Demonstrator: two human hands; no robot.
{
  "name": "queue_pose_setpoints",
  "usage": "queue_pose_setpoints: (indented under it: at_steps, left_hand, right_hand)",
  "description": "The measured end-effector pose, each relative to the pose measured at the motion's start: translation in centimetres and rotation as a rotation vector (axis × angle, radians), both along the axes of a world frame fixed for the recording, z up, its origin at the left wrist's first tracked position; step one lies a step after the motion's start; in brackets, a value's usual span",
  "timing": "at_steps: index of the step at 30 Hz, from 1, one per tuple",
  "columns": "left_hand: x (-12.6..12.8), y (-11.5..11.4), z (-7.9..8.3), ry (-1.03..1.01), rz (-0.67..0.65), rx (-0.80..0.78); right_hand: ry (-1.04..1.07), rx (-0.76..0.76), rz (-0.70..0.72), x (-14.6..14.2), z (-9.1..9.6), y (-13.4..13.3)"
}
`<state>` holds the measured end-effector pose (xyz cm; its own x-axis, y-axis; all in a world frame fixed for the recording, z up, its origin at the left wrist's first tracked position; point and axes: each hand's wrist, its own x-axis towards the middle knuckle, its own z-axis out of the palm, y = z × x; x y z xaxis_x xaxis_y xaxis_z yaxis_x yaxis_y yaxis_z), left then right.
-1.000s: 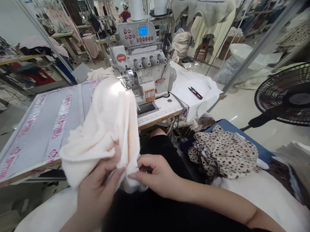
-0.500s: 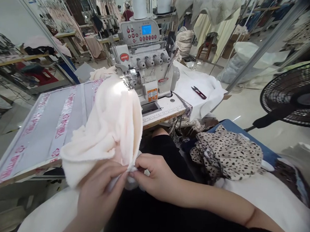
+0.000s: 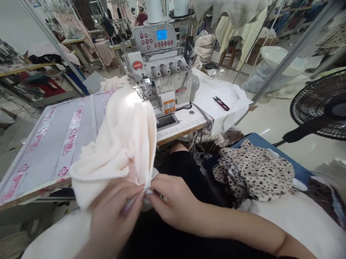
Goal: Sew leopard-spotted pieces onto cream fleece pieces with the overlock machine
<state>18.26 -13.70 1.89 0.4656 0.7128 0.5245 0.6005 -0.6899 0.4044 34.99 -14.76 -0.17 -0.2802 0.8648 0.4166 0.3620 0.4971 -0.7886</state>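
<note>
In front of the overlock sewing machine (image 3: 161, 74), your left hand (image 3: 113, 215) and right hand (image 3: 172, 201) both pinch shut on the lower edge of the cream fleece fabric (image 3: 123, 142). It drapes from the machine's needle area over the desk (image 3: 53, 135) edge into your lap. Thread snips (image 3: 220, 103) lie to the machine's right.

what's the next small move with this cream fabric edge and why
Probably line up the two edges and smooth them flat before feeding. The left hand and right hand pinch the cream fabric at its bunched lower edge over the lap, while its far end lies at the sewing machine.
</note>
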Motion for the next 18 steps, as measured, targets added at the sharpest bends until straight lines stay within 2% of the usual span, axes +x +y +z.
queue_pose_setpoints:
  at_steps: [4, 9, 14, 18]
  left_hand:
    - [0.3, 0.1, 0.0, -0.026, -0.015, 0.020]
    - [0.1, 0.8, 0.3, -0.029, -0.033, 0.033]
    - [-0.5, 1.6, 0.7, 0.002, -0.068, -0.005]
    - [-0.4, 1.3, 1.0, 0.026, -0.096, -0.039]
  right_hand:
    - [-0.001, 0.002, 0.005, 0.0, 0.2, 0.0]
    - [-0.010, 0.004, 0.136, 0.9, 1.4, 0.0]
    - [-0.076, 0.285, 0.024, 2.6, 2.3, 1.6]
    - [-0.339, 0.448, 0.229, 3.1, 1.7, 3.6]
